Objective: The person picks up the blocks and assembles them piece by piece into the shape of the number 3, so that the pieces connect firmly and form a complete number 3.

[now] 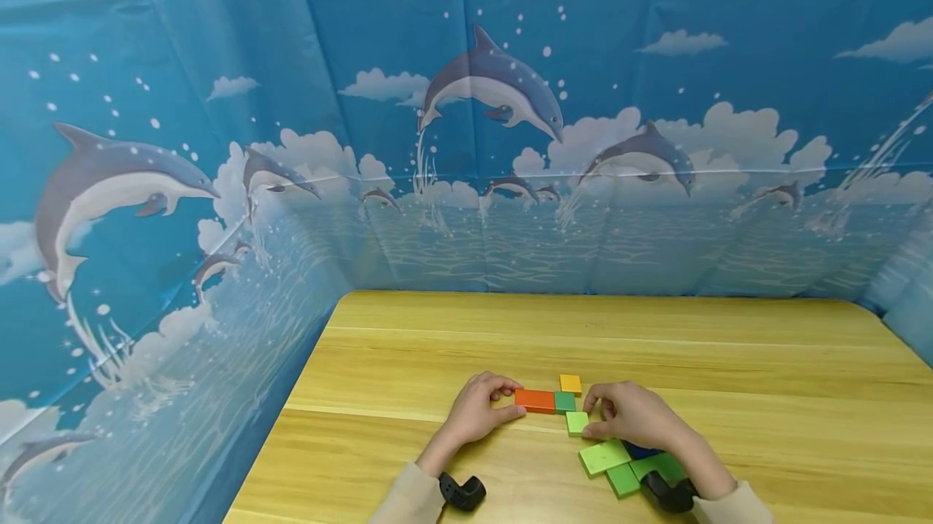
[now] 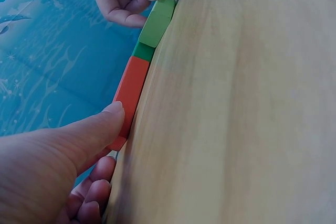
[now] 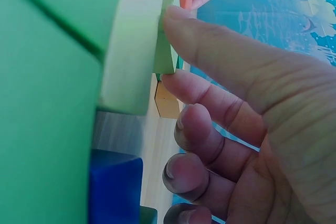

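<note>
Left hand (image 1: pixel 477 411): pinching red block (image 1: pixel 535 402). Right hand (image 1: pixel 641 417): pinching small light-green block (image 1: pixel 577 424). Blue block (image 3: pixel 115 188): plain in right wrist view, mostly covered in head view.

Red-orange oblong block (image 1: pixel 534 401), one. Yellow-orange square block (image 1: pixel 571 383), one. Dark-blue block (image 3: pixel 115 187), one. Light-green flat blocks (image 1: pixel 604 457), two. Darker-green flat blocks (image 1: pixel 623 479), at least three. Bare hands (image 1: pixel 477 411), two.

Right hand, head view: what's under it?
A dark blue block shows partly from beneath the right hand, beside a green block. The blue block's remainder, and anything else the hand covers, cannot be seen in that view.
</note>
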A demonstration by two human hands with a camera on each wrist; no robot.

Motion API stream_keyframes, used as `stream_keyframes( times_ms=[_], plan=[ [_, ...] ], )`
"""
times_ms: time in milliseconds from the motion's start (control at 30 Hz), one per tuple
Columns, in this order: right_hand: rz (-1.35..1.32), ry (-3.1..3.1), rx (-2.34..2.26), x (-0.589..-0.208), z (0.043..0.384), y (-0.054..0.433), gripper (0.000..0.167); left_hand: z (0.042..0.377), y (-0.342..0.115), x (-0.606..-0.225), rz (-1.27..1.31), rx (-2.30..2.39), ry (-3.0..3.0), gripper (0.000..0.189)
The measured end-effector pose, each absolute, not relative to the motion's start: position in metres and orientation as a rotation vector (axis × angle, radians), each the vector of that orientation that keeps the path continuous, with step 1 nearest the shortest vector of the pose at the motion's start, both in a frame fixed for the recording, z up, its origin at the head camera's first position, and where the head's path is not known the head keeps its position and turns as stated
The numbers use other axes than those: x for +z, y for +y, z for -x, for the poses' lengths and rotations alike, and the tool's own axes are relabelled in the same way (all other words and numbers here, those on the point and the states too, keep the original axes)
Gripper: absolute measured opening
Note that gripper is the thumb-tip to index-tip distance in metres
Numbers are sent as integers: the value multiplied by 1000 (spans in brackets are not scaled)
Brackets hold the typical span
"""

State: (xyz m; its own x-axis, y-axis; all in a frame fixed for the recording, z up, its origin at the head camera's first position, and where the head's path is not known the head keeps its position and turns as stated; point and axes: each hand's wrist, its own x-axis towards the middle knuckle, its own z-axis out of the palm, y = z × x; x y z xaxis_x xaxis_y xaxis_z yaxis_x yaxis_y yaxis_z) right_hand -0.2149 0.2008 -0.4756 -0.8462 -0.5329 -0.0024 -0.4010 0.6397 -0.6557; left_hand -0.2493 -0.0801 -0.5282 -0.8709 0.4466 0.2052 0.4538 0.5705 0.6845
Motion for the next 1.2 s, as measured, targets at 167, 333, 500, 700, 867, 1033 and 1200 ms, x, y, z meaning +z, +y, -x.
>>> stream_keyframes(
  times_ms=[167,333,500,700,867,1033,1200],
  plan=[
    [758,2668,-992,-477,215,202,25,250,-80,-529,785,-1212,-2783,32],
    [714,2699,-984,-475,211,208,23,251,-79,-529,789,-1213,-2779,32],
    [744,2675,-970,-473,202,211,18,251,-79,-529,784,-1218,-2781,32],
    [798,2604,-949,-477,191,211,28,252,-80,-529,796,-1209,-2775,31],
    [749,2638,-921,-478,189,215,33,251,-81,-529,794,-1205,-2771,31],
    [671,2623,-926,-478,189,226,33,252,-81,-530,796,-1201,-2776,31],
    [646,2625,-926,-478,192,237,32,253,-80,-531,793,-1199,-2782,31]
  ],
)
